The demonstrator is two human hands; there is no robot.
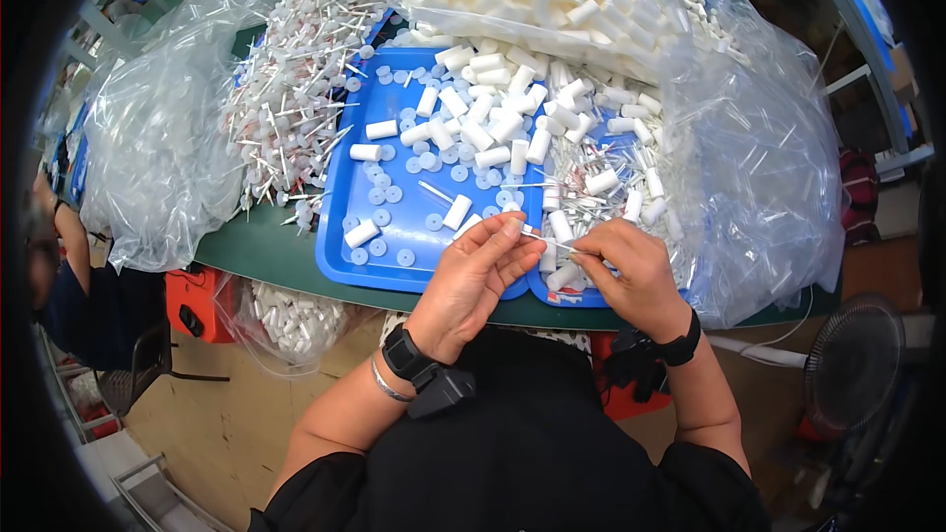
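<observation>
Thin white plastic stem (548, 240): pinched between both hands over blue plastic tray (340, 236), near table edge.
Left hand (473, 276): grip pinching stem end.
Right hand (631, 271): grip pinching other end.
Progress: most white plastic cylinders (493, 128) loose, unassembled.

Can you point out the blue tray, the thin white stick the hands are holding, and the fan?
blue tray (340, 236): head view, bare left rim.
thin white stick (549, 241): head view, middle of the stick between both hands.
fan (852, 365): head view, centre of its round grille.
</observation>
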